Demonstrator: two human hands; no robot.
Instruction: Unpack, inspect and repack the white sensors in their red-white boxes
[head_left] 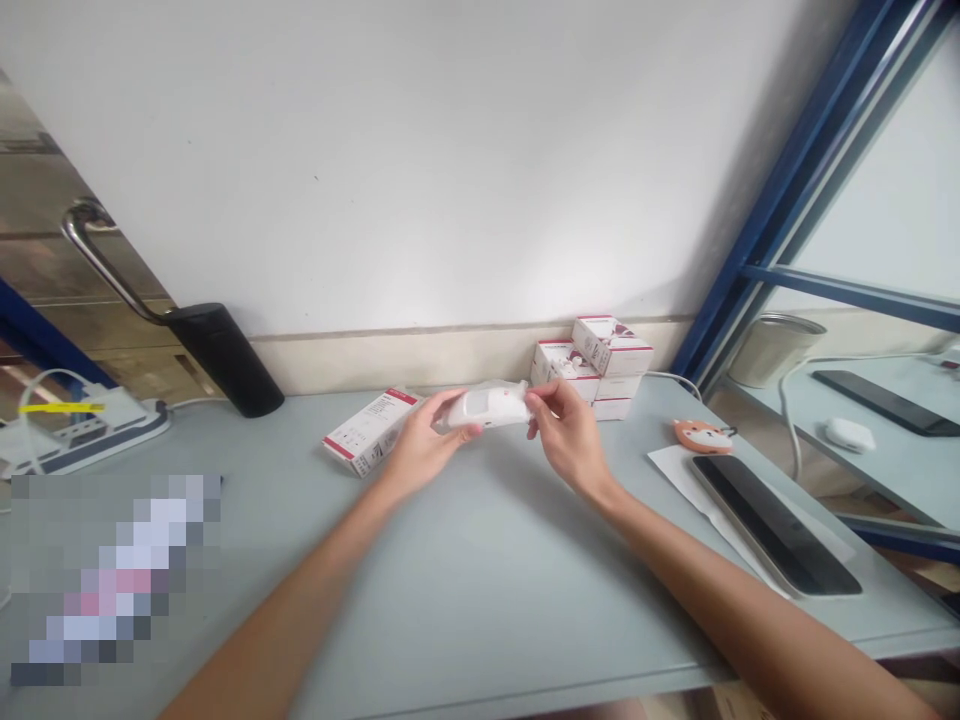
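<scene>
A white plastic device (489, 404) with a paler rectangular window, shaped like a motion sensor, is held above the grey table, wrapped in a clear plastic bag. My left hand (429, 440) grips its left end, thumb along the near side. At the right end, my right hand (564, 428) pinches the plastic bag (520, 390) between thumb and fingers. Just left of my left hand, a white and red printed box (369, 428) lies on the table. Behind my right hand stands a stack of similar small boxes (611, 350) against the wall.
The grey table (480, 590) meets a white wall. Rightward lie a dark phone (776, 525), white paper (679, 475) and an orange case (701, 437) beside a mirror. On the left are a black cylinder (225, 360), a power strip (97, 440) and a pixelated object (120, 580).
</scene>
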